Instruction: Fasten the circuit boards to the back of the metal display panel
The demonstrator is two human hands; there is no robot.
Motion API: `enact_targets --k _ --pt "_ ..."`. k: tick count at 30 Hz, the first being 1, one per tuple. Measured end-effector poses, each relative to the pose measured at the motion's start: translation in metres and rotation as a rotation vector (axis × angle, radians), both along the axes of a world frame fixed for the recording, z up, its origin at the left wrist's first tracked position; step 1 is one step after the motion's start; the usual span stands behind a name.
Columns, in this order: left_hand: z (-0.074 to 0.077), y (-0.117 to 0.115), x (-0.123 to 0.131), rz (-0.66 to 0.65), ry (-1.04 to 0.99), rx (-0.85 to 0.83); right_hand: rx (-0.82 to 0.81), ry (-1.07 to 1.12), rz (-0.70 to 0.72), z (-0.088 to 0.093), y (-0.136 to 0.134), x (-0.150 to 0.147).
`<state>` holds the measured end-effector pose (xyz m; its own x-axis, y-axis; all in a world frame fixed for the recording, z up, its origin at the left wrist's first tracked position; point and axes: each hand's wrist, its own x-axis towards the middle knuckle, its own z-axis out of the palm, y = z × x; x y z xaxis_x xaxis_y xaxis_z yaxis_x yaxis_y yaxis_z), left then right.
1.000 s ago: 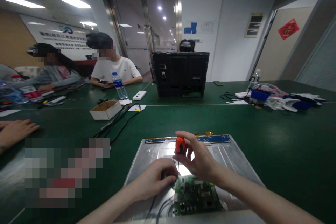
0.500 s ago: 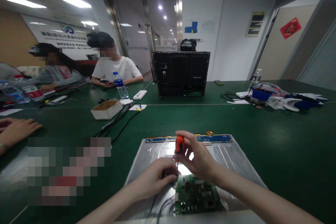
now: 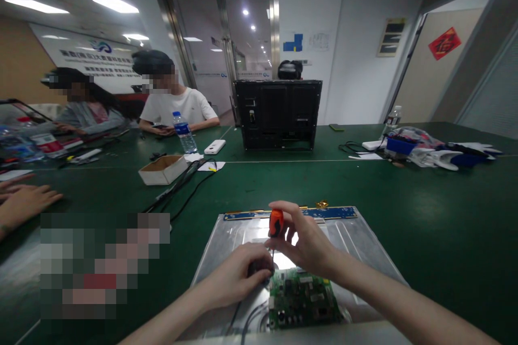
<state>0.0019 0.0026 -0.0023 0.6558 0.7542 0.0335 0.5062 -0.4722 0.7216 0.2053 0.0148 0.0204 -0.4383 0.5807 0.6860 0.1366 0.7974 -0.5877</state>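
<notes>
My right hand (image 3: 303, 234) grips an orange and black screwdriver (image 3: 275, 223) by its handle, holding it upright. The thin shaft points down at the upper left corner of a green circuit board (image 3: 303, 299). Beside the shaft, my left hand (image 3: 249, 269) is closed with its fingertips together near that corner; what they pinch, if anything, is hidden. The board lies on a silvery metal panel (image 3: 368, 248), which has a narrow blue board strip (image 3: 335, 213) along its far edge. Dark cables (image 3: 253, 318) run from the board's left side.
Ahead stands a black monitor housing (image 3: 279, 113). An open cardboard box (image 3: 164, 171), black cables (image 3: 190, 188) and a water bottle (image 3: 185, 133) are to the left. Bagged items (image 3: 421, 145) lie at the right. Two people sit across the table, and another person's hand (image 3: 32, 202) rests at far left.
Both hands and the screwdriver keep nearly the same pose over the board's corner. The view shifts slightly. At far left, more of another person's hands shows.
</notes>
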Motion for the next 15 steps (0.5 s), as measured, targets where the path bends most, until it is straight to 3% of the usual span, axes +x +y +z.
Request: enact_targets --k 15 --pt "0.0005 0.0000 0.0005 -0.019 -0.001 0.021 -0.046 -0.031 -0.002 0.0021 -0.0015 0.0007"
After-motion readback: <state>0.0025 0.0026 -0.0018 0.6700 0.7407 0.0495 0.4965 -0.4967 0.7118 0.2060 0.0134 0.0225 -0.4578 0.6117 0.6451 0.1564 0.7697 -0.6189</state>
